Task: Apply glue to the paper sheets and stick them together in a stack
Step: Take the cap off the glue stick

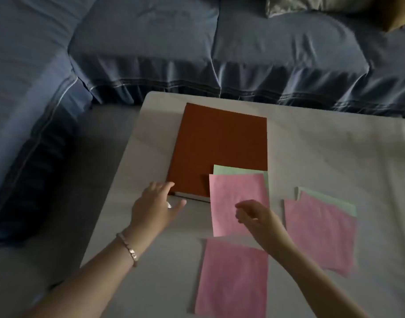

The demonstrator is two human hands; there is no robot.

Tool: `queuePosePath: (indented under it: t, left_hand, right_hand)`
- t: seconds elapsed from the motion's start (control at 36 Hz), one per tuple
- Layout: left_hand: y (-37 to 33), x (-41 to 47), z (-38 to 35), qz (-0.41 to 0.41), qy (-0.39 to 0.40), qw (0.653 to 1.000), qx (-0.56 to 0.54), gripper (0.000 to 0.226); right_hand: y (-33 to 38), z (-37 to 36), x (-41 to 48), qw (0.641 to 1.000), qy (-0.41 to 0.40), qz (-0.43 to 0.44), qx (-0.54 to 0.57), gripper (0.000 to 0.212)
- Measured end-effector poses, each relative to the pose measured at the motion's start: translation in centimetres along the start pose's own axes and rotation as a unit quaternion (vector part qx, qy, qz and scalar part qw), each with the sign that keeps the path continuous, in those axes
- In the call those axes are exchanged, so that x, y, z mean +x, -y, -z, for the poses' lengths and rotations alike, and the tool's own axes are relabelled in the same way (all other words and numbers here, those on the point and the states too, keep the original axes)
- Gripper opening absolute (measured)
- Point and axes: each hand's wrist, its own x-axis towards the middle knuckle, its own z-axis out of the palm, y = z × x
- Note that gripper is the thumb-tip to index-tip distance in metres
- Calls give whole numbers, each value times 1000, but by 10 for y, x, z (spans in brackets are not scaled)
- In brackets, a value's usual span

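Beside a blue sofa [151,42], on a white counter [334,145] with open room at right, pink and green sheets [233,283] lie in three groups by a brown book [219,138], apparently unglued; no glue shows. Left hand [155,205], fingers spread, touches the book's corner near the counter's left edge; right hand [254,214], fingers loosely curled and empty, hovers over the middle sheet [229,198].

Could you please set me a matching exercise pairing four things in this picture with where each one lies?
Things:
1. rust-brown rectangular book
2. pale green paper sheet overlapping the book
3. beaded bracelet
4. blue fabric sofa

Places:
A. beyond the white table's far edge
B. around the wrist of the left hand
C. partly under a pink paper sheet
D. flat on the table, near its far left corner

Pairs: 1-D, 2-C, 3-B, 4-A.
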Motion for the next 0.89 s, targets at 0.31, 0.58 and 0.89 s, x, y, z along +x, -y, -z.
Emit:
queuePosePath:
  t: [0.31,0.58,0.89]
  left_hand:
    - [59,27,-70,-150,-184,971,-21,42]
    - [-25,16,-23,-296,-139,894,-306,38]
    - [-58,-30,-48,-384,-168,887,-195,34]
  right_hand:
    - [-50,-44,65,989,0,135,-66,15]
    - [-21,-42,38,961,-30,261,-82,54]
    - [-48,-43,-25,949,-80,265,-151,21]
